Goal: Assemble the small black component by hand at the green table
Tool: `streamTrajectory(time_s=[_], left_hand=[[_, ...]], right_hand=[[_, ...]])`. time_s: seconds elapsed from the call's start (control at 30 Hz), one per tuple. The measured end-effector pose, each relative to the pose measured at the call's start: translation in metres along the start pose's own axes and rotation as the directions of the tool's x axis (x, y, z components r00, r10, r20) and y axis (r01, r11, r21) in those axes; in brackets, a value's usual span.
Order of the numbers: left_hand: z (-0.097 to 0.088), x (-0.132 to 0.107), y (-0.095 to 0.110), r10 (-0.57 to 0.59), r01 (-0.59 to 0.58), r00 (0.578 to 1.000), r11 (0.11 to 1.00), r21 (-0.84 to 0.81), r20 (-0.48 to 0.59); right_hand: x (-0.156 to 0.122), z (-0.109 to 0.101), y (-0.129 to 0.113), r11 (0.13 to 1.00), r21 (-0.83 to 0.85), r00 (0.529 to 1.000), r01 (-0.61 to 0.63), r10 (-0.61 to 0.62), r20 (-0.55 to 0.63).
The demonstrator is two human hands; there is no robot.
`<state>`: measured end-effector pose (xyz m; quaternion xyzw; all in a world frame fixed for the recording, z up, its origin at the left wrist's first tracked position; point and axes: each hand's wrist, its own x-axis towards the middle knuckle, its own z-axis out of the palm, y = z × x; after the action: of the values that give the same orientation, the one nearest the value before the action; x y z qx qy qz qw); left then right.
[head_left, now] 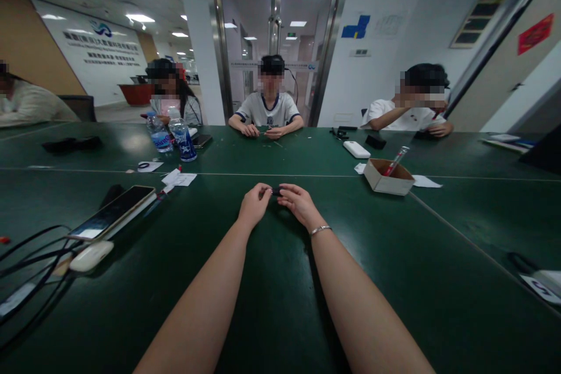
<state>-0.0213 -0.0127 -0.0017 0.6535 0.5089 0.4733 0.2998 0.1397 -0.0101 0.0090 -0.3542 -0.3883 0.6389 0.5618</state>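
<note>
Both my hands meet over the green table [280, 280], a little in front of its middle seam. Between them is a small dark object [276, 191], too small to make out its kind. My left hand [254, 205] pinches its left end between thumb and fingers. At the right end, my right hand [298, 203] closes thumb and fingertips on the same object. A silver bracelet [321, 229] circles my right wrist.
A phone [114, 210], a white rounded device [92, 255] and black cables [39, 254] lie left. Two bottles [182, 139] stand beyond them. An open cardboard box [389, 178] holding a tube sits right. Several people sit around the table, one person [267, 108] opposite.
</note>
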Motion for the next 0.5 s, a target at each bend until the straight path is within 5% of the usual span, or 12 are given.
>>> streamTrajectory(time_s=[0.5], left_hand=[[-0.006, 0.001, 0.012, -0.122, 0.122, 0.992, 0.990, -0.077, 0.009]], right_hand=[[-0.001, 0.000, -0.001, 1.000, -0.002, 0.999, 0.005, -0.005, 0.050]])
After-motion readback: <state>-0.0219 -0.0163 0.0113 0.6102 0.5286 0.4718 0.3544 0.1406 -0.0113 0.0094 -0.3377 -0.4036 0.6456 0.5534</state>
